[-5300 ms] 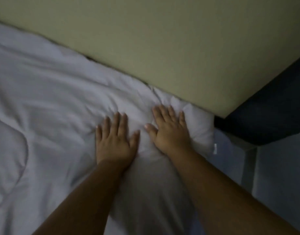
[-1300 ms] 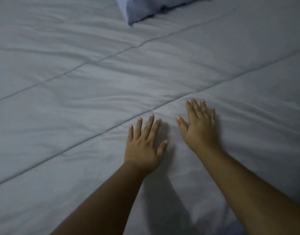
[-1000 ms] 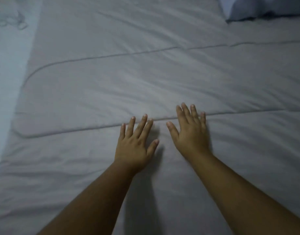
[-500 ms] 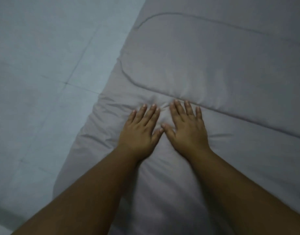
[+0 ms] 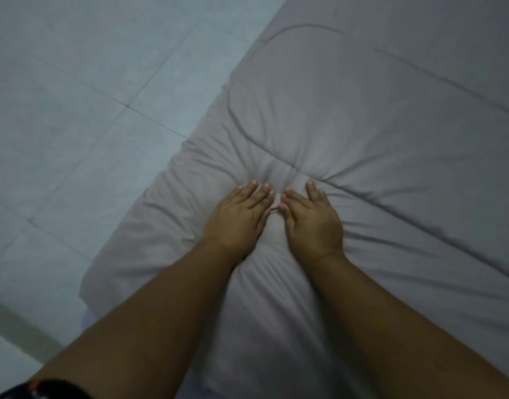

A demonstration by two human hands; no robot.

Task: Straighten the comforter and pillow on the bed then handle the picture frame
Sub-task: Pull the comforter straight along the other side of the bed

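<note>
1. The left hand [image 5: 238, 220] and the right hand [image 5: 312, 218] lie palm down, side by side, on the pale comforter [image 5: 377, 145]. The fingers are flat and close together, holding nothing, and the thumbs nearly meet between the hands.
2. Both hands press near a corner of the comforter. Its rounded edge runs just to the left of the left hand, coming from the near corner below the left forearm and slanting away up and to the right.
3. Beyond that edge, left of the left hand, lies open tiled floor [image 5: 89, 96] with thin grout lines, and nothing stands on it.
4. To the right of the right hand and beyond the fingertips, the comforter spreads wide and mostly flat, running out of the frame at the top and right.
5. The visible stretch of the comforter runs lengthwise from the near left to the far right. A stitched seam [image 5: 420, 197] follows that line just past the fingertips, and a curved seam rounds the corner ahead of the hands.
6. Creases fan outward from under both hands, and the fabric bunches up between them.
7. The light is dim and the picture soft, so fine texture is hard to make out.
8. A dark patterned sleeve [image 5: 46, 390] shows at the bottom left, cut off by the frame.
9. The bed under the comforter is covered.
</note>
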